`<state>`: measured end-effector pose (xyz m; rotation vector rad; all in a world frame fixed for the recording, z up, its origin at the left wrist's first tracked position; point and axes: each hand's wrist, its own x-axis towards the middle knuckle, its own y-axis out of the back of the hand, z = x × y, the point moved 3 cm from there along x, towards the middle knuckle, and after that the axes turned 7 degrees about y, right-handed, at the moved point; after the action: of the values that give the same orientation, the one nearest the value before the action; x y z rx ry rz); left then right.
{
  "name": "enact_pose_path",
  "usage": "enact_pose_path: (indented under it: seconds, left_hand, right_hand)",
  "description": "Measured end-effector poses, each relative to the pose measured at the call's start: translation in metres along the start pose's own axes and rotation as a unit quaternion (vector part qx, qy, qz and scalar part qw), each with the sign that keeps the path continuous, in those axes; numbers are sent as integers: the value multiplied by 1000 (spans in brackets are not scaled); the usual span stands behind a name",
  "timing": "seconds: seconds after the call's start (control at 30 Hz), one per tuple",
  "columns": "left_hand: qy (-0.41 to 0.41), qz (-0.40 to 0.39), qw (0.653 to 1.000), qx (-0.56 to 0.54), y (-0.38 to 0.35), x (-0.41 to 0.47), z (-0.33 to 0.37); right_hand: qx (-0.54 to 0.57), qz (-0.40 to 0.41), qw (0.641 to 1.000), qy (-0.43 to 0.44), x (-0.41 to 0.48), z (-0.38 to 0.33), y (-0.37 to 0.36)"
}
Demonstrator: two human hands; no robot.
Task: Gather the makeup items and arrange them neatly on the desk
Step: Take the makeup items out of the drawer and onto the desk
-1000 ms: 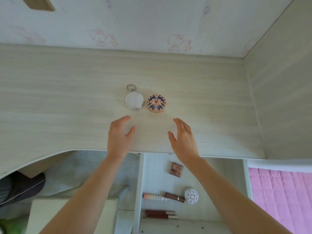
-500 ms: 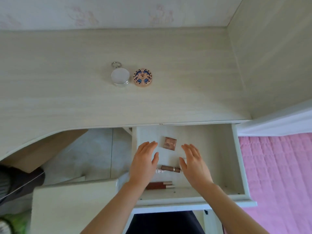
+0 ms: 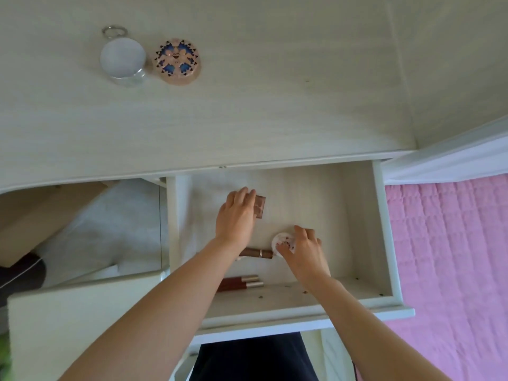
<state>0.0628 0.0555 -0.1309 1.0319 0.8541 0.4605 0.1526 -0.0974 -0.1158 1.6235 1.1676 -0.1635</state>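
An open white drawer (image 3: 382, 243) under the desk (image 3: 275, 105) holds the makeup. My left hand (image 3: 236, 215) covers the left side of a small brown square palette (image 3: 260, 207) and grips it. My right hand (image 3: 305, 248) pinches a white round compact (image 3: 281, 239) with curled fingers. A brown lipstick tube (image 3: 258, 253) lies between my wrists. Two red and silver tubes (image 3: 242, 281) lie near the drawer's front. On the desk top sit a white round mirror with a ring (image 3: 122, 57) and, touching it, a pink patterned compact (image 3: 177, 61).
A pink quilted bed cover (image 3: 453, 257) lies right of the drawer. A white boxy surface (image 3: 68, 312) stands at the lower left, beside the knee space under the desk. A side wall panel (image 3: 453, 64) bounds the desk on the right.
Both hands left the desk top and dropped into the drawer. The left hand has reached the square palette and the right hand has closed on the white compact.
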Motion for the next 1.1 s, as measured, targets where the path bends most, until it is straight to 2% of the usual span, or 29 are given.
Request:
enact_pose_path:
  seconds: [0.1, 0.3, 0.53, 0.83, 0.97, 1.1]
  left_hand:
    - [31, 3, 999, 15, -5, 9, 1]
    - [51, 10, 999, -9, -9, 13, 0]
    - [66, 22, 991, -113, -9, 8, -1]
    - [195, 19, 908, -369, -12, -15, -9]
    - [233, 2, 875, -424, -9, -34, -14]
    - [253, 11, 856, -450, 6, -52, -17]
  right_hand:
    - [26, -10, 999, -21, 5, 2, -7]
    - [8, -13, 999, -31, 8, 2, -16]
    - [20, 7, 1000, -22, 4, 2, -20]
    - [134, 26, 990, -44, -2, 1, -15]
    - [167, 28, 983, -67, -7, 3, -8]
    - [183, 33, 980, -65, -15, -4, 7]
